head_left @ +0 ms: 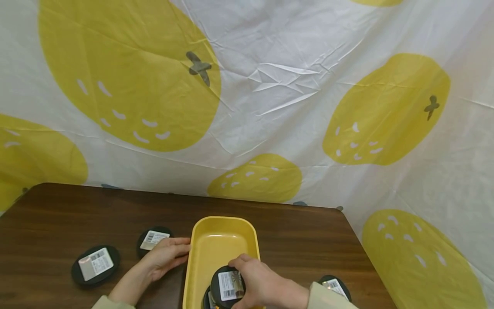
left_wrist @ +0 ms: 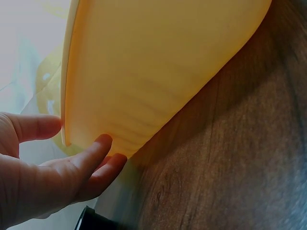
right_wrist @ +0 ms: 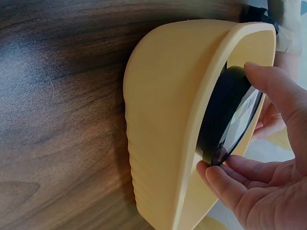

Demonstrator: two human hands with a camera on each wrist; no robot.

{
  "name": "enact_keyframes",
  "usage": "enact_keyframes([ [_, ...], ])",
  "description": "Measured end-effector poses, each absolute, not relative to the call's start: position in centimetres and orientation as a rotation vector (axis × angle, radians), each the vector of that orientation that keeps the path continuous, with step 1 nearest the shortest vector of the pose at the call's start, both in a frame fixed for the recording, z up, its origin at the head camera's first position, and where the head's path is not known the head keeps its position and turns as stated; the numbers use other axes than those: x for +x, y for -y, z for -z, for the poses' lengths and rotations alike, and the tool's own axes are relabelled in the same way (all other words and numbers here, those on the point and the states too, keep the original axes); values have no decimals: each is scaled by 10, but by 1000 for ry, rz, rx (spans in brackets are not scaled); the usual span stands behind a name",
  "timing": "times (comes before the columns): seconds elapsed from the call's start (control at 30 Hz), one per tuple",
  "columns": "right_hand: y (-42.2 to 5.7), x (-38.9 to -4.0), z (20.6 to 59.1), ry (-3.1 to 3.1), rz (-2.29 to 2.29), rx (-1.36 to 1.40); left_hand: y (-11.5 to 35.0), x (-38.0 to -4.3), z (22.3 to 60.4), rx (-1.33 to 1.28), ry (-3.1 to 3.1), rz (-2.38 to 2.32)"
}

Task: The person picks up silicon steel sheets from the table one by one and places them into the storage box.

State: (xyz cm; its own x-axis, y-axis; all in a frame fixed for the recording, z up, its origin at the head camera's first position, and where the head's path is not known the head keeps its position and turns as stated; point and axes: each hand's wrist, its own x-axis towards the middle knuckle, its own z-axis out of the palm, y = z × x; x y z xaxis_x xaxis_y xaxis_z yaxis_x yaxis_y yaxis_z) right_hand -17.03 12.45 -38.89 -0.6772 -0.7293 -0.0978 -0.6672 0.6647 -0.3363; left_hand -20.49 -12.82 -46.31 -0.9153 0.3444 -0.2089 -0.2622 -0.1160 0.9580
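A yellow rectangular bin (head_left: 220,227) stands on the table, seen in all three views. My left hand (head_left: 166,257) is at its left side, and in the left wrist view the thumb (left_wrist: 45,127) and straight fingers (left_wrist: 98,151) touch its outside. Over the near end of the bin my right hand (head_left: 262,281) grips a black round container (head_left: 230,285) with a white label, tilted, thumb on one edge and fingers on the opposite one. Partly hidden under it is another black round container (head_left: 206,300) inside the bin.
Two more labelled black round containers lie left of the bin, one far left (head_left: 95,266) and one behind my left hand (head_left: 152,240). Another (head_left: 335,286) lies at the right, partly covered by my sleeve. A lemon-print cloth (head_left: 270,103) hangs behind the dark wooden table (head_left: 301,240).
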Motion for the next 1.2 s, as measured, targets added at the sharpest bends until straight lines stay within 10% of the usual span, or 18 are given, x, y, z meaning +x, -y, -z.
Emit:
enact_keyframes([
  [1.2, -118, -169, 403, -2676, 340, -1200, 127, -205, 463, 56, -1788, -2086],
])
